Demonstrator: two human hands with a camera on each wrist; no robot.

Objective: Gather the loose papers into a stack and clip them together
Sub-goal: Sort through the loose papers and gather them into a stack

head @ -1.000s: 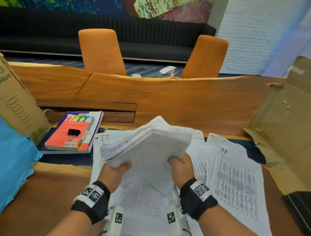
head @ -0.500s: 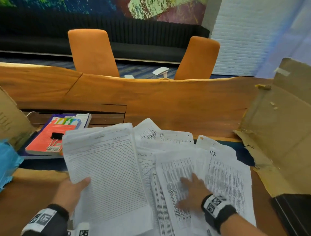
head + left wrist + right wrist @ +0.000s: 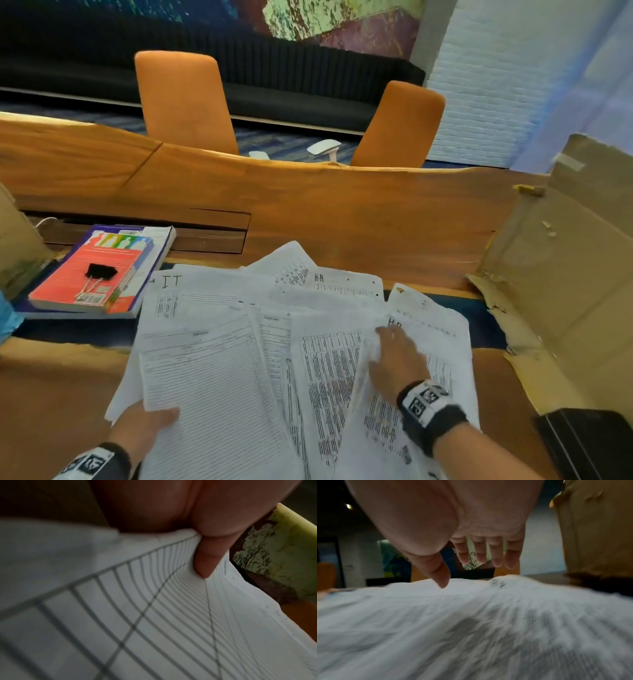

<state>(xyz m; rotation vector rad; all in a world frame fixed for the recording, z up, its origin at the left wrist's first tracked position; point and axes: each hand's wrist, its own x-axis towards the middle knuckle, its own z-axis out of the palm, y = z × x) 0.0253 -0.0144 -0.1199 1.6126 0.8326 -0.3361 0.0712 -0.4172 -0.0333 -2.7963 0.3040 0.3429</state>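
the loose papers (image 3: 308, 342) lay fanned out and overlapping across the wooden table, white sheets printed with tables and dense text, a few marked by hand "it" or "hr" near the top. one lined form (image 3: 212, 394) sat uppermost on the left of the spread, tilted. a black binder clip (image 3: 99, 272) with silver wire handles rested on a red book left of the papers, apart from them.

An office meeting room: long wooden table (image 3: 342, 212), orange chairs (image 3: 185, 102), printed papers (image 3: 219, 377).
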